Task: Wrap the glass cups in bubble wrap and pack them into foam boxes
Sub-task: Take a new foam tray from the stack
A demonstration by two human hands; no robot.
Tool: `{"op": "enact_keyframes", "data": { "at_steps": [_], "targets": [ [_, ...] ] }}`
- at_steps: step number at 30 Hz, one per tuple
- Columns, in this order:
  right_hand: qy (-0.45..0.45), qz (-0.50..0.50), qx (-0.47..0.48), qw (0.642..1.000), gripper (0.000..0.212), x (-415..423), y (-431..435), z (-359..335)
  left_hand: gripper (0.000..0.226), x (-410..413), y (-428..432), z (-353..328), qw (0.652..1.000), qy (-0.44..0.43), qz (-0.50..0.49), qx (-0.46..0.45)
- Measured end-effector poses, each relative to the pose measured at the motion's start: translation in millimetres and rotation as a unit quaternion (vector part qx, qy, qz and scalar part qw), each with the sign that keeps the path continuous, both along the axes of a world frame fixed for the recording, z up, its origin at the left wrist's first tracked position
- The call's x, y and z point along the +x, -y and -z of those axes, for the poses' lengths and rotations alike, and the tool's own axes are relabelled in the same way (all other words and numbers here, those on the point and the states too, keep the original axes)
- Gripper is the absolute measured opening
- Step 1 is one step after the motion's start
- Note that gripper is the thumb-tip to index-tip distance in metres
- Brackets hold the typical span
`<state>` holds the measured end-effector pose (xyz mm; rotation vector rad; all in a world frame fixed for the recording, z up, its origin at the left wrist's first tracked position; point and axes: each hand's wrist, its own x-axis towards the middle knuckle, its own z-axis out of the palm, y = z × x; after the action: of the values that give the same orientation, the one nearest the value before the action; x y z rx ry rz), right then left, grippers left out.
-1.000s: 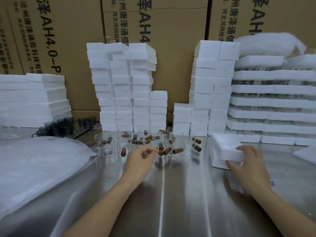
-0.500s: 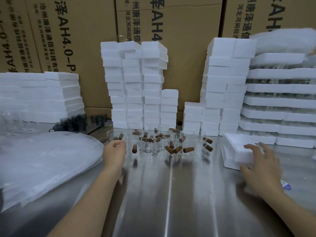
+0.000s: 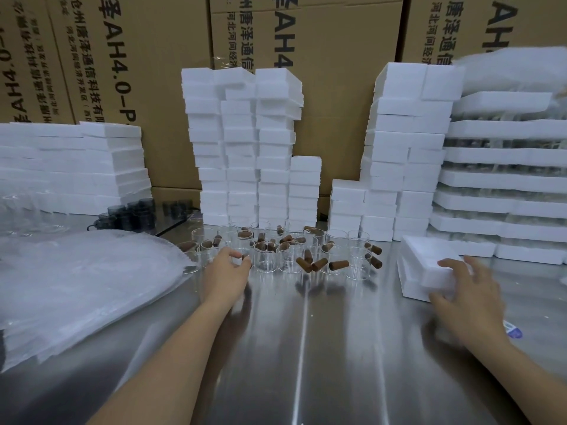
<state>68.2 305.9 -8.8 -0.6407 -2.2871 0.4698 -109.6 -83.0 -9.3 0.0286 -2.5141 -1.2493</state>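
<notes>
Bubble wrap [image 3: 76,286] lies stacked at the left. The left hand [image 3: 225,271] pinches the brown handle of 1 glass cup [image 3: 265,262] in a tight cluster (neighbours touching), so a sideways pull could topple the others. The right hand [image 3: 469,292], fingers spread, rests on the foam box [image 3: 429,262] on the bench [image 3: 306,348].

Right hand [image 3: 469,294] blurred over foam box [image 3: 425,253], left hand [image 3: 225,273] fingers [image 3: 233,254] curled among glass cups [image 3: 267,260], grip unclear, cardboard cartons [image 3: 171,87] print cropped by top edge, bubble wrap stack [image 3: 76,280] cut by left edge, small blue-white item [image 3: 513,329] beside right wrist half hidden, unidentifiable
</notes>
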Motion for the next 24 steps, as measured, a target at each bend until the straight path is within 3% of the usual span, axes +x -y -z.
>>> {"op": "enact_keyframes", "data": {
  "at_steps": [3,6,9,11,14,16,19,24],
  "targets": [
    [0.001,0.001,-0.007,1.0,0.06,0.4,-0.7,0.5,0.015,-1.6,1.2,-2.7,0.998,-0.009,-0.028,0.054],
    [0.005,0.0,-0.006,1.0,0.059,0.0,-1.6,1.0,0.019,-1.9,6.0,-8.0,0.974,0.023,-0.038,0.223],
    [0.008,-0.002,-0.003,1.0,0.058,-0.5,-1.9,0.9,0.024,-1.7,11.7,-14.0,0.89,0.062,-0.017,0.452],
    [0.007,-0.004,-0.004,1.0,0.058,-0.7,-2.3,1.2,0.039,-0.5,15.8,-17.2,0.84,0.067,-0.005,0.539],
    [0.005,-0.007,-0.001,1.0,0.057,-1.2,-3.7,2.2,0.076,-1.0,24.0,-18.8,0.841,0.04,-0.013,0.539],
    [0.003,-0.008,-0.002,1.0,0.057,-1.6,-5.1,3.1,0.086,-3.9,30.2,-17.8,0.852,0.039,-0.004,0.522],
    [0.008,-0.009,0.003,1.0,0.057,-2.8,-7.4,4.8,0.076,-12.5,36.3,-14.8,0.871,0.08,0.025,0.484],
    [0.001,-0.008,-0.001,1.0,0.056,-4.3,-8.3,5.5,0.065,-13.3,32.8,-13.7,0.936,0.073,-0.007,0.343]
  ]
}}
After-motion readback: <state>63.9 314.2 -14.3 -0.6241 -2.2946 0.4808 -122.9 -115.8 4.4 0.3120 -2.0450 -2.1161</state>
